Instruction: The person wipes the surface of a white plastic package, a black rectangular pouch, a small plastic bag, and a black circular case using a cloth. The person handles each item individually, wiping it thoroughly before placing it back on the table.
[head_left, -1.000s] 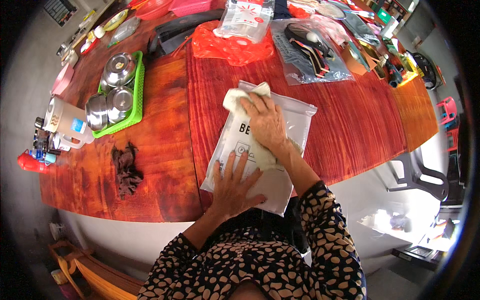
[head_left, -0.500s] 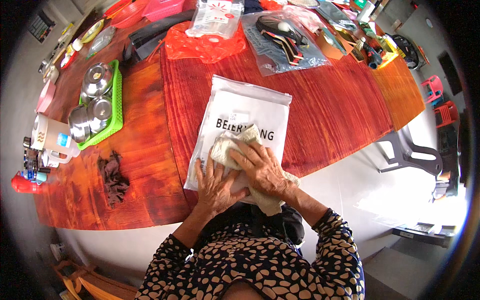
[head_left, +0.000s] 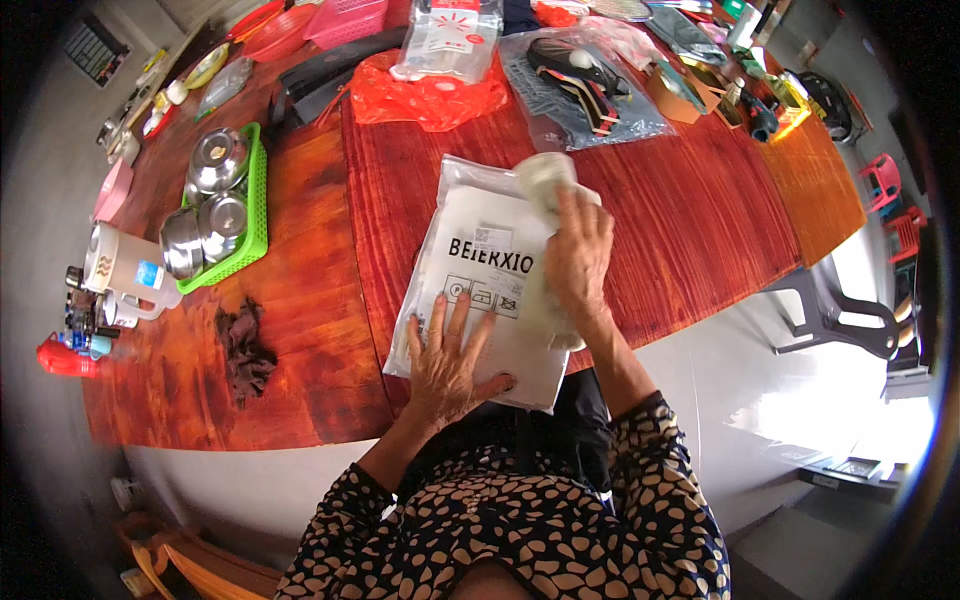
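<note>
A flat white plastic pouch [head_left: 470, 208] with black print and a see-through top edge lies on the reddish wooden table [head_left: 680, 215], at its near edge. My left hand [head_left: 447, 368] rests flat on the pouch's lower left part, fingers spread. In my right hand [head_left: 580, 255] is a pale, crumpled cloth [head_left: 547, 180], pressed along the pouch's upper right side. Part of the cloth hangs below the palm, over the pouch's right edge. My right hand hides some of the print.
To the left, a green basket [head_left: 258, 205] holds steel bowls, beside a pitcher [head_left: 130, 265] and a dark crumpled rag [head_left: 245, 350]. Far back lie a red plastic bag [head_left: 425, 100], a see-through bag [head_left: 560, 110] with dark items, and small boxes [head_left: 690, 95]. A grey chair [head_left: 835, 310] stands right.
My right hand has slid the cloth from the pouch's middle up to its upper right corner. My left hand stays on the pouch, now apart from the right. The view has shifted slightly.
</note>
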